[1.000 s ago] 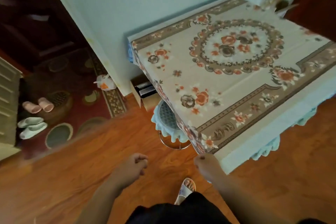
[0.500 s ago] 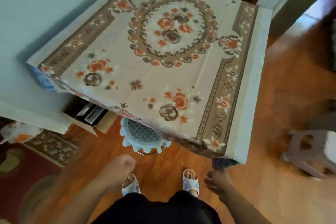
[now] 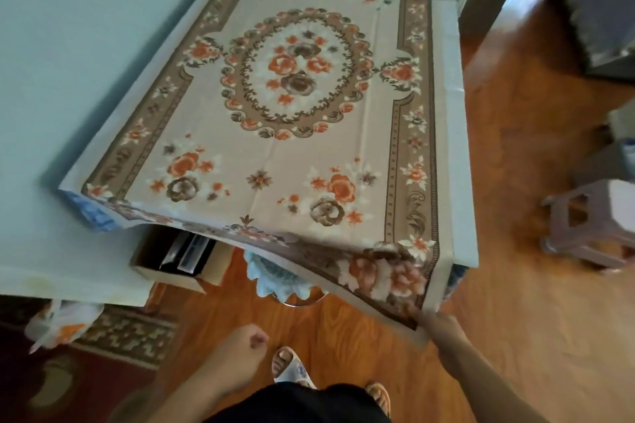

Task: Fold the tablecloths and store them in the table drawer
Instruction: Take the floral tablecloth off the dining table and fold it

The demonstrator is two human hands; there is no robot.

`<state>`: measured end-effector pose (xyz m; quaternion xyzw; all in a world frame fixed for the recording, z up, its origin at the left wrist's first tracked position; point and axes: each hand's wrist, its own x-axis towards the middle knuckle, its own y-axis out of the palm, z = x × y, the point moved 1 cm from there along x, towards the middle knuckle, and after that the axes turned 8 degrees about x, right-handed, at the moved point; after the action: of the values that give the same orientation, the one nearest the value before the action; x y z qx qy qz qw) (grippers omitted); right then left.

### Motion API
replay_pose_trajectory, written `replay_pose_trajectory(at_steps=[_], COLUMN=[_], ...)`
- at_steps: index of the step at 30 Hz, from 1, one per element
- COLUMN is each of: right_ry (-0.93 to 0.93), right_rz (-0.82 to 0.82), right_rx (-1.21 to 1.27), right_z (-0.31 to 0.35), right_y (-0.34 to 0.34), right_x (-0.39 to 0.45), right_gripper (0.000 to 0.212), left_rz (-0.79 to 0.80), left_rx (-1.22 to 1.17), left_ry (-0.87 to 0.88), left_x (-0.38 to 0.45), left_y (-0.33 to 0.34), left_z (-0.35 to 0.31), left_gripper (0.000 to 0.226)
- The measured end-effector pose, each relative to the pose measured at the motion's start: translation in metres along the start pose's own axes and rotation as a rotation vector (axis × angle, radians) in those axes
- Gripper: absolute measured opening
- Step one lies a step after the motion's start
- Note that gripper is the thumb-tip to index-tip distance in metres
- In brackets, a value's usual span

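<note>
A beige tablecloth (image 3: 275,161) with orange and brown flowers and a brown border covers the square table against the pale wall. Its near right corner is lifted off the table and pulled toward me. My right hand (image 3: 443,326) pinches that corner just below the table's front right edge. My left hand (image 3: 240,350) hangs over the floor in a loose fist, holding nothing, well left of the cloth corner. A second, blue patterned cloth (image 3: 92,213) peeks out under the floral one at the near left corner. No drawer is visible.
Under the table sit an open cardboard box (image 3: 182,261) and a stool with a light blue frilled cover (image 3: 278,278). A grey plastic stool (image 3: 591,227) stands on the wooden floor at right. A patterned rug (image 3: 113,330) and a plastic bag (image 3: 58,323) lie at left.
My right hand has risen from below the front right corner, taken hold of the tablecloth corner and lifted it. The view has shifted so the table sits more centred. My left hand stays low.
</note>
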<state>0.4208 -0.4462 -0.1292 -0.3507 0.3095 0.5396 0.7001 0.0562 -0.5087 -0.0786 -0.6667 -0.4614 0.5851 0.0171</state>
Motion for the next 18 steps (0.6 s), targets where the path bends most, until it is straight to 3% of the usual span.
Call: replay_pose_trajectory(at_steps=[2, 4, 7, 9, 11, 13, 15, 17, 18], right_ry=[-0.003, -0.034, -0.078, -0.1, -0.145, -0.209, -0.247, -0.242, -0.236], right_rz=[0.113, 0.18, 0.257, 0.297, 0.305, 0.279, 0.251, 0.224, 0.209], right_rx=[0.157, 0.339, 0.511, 0.539, 0.511, 0.489, 0.488, 0.497, 0.491], right_z=[0.004, 0.019, 0.056, 0.082, 0.101, 0.111, 0.115, 0.113, 0.111], right_y=[-0.004, -0.006, -0.016, -0.026, -0.036, -0.052, -0.069, -0.088, -0.098], right_x=[-0.029, -0.061, -0.111, -0.139, -0.161, -0.172, -0.18, -0.181, -0.18], right_gripper=[0.039, 0.034, 0.025, 0.024, 0.025, 0.024, 0.028, 0.028, 0.027], left_rz=[0.052, 0.142, 0.279, 0.281, 0.149, -0.072, -0.262, -0.421, -0.475], left_rx=[-0.085, -0.328, -0.952, -1.456, -1.904, -2.122, -2.181, -2.161, -2.121], left_ry=[-0.004, -0.059, -0.211, -0.231, -0.064, 0.137, 0.316, 0.292, 0.237], left_x=[0.002, 0.005, -0.002, -0.008, -0.015, -0.025, -0.038, -0.051, -0.056], left_y=[0.015, 0.035, 0.058, 0.06, 0.046, 0.017, -0.015, -0.041, -0.05], left_z=[-0.019, -0.037, -0.065, -0.079, -0.085, -0.084, -0.085, -0.088, -0.088], left_gripper=[0.013, 0.014, 0.039, 0.054, 0.058, 0.058, 0.064, 0.074, 0.067])
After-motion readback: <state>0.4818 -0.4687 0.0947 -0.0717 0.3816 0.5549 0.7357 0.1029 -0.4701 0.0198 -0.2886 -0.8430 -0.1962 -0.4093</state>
